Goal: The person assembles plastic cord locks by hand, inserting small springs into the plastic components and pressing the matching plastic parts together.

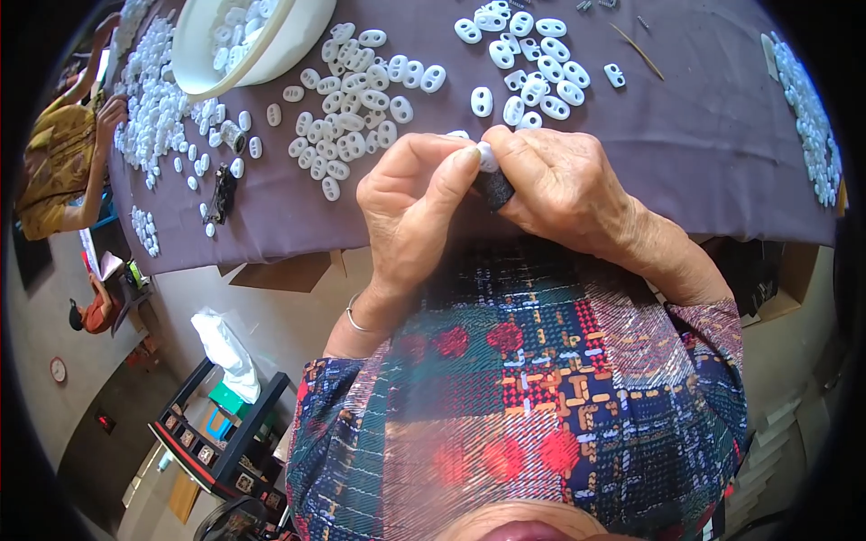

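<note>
- Piece in hand: white, small, smooth-looking and rounded at the edge; mostly covered by fingers, so its full outline and holes cannot be confirmed. Located between the two hands, above the near edge of the table.
- Left hand: thumb and fingers drawn together in a narrow pinch, thumb tip against the left side of the piece.
- Right hand: fingers curled, gripping the piece from the right.
- Black pad: dark, rough-textured, just below the piece beside the right fingers; whether worn or held cannot be determined.
- Loose group: white oval pieces, most showing two round holes, lying just beyond the hands; one stray piece sits apart to the right.
- Central group: similar white ovals, spread beyond the left hand, some overlapping.
- Bowl: pale, round, far left, containing more white pieces.
- Heaps: a large spread at the left, another at the far right edge.
- Stick: thin, brown, far side, near some small springs.
- Cloth: dull purple, covering the table.
- Co-worker: yellow patterned garment, left end, one hand at the table edge.
</note>
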The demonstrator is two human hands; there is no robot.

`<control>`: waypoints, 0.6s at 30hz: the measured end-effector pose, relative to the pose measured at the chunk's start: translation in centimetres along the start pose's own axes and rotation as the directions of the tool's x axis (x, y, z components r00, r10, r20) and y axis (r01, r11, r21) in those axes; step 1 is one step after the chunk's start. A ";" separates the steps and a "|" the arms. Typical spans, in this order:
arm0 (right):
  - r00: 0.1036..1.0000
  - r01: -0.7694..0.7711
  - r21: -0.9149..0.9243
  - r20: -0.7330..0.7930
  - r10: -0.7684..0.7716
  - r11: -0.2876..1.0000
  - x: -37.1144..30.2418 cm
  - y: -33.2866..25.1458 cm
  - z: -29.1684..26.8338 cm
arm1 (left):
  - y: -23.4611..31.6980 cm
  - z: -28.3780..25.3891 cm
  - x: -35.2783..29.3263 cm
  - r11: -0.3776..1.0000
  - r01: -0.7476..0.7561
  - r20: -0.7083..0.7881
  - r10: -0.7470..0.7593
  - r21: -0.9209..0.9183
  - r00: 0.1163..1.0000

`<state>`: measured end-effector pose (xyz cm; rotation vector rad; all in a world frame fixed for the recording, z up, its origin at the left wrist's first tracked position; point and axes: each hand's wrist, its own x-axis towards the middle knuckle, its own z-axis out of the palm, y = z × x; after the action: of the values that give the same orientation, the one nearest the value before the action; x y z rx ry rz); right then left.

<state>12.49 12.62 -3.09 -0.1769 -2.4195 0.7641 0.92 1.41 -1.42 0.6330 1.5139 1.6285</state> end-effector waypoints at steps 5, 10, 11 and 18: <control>0.997 0.054 -0.029 0.054 -0.052 0.998 0.0 0.0 -0.2 | -0.1 0.2 -0.3 1.000 -0.024 0.002 0.024 0.001 1.000; 0.998 0.050 -0.059 0.052 -0.047 0.997 0.1 0.0 0.0 | -0.6 0.0 0.0 0.994 -0.101 -0.005 0.101 0.049 0.995; 0.997 0.055 -0.064 0.049 -0.052 0.996 0.0 0.0 0.0 | -0.5 0.1 -0.1 0.995 -0.084 -0.006 0.084 0.052 0.996; 0.999 0.038 0.012 0.036 -0.039 0.999 0.4 -0.2 -0.9 | 0.0 0.0 -0.3 0.987 0.016 -0.005 -0.017 -0.158 1.000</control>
<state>12.65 12.97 -2.19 -0.1124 -2.4448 0.7696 1.07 1.21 -1.36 0.5274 1.3740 1.7200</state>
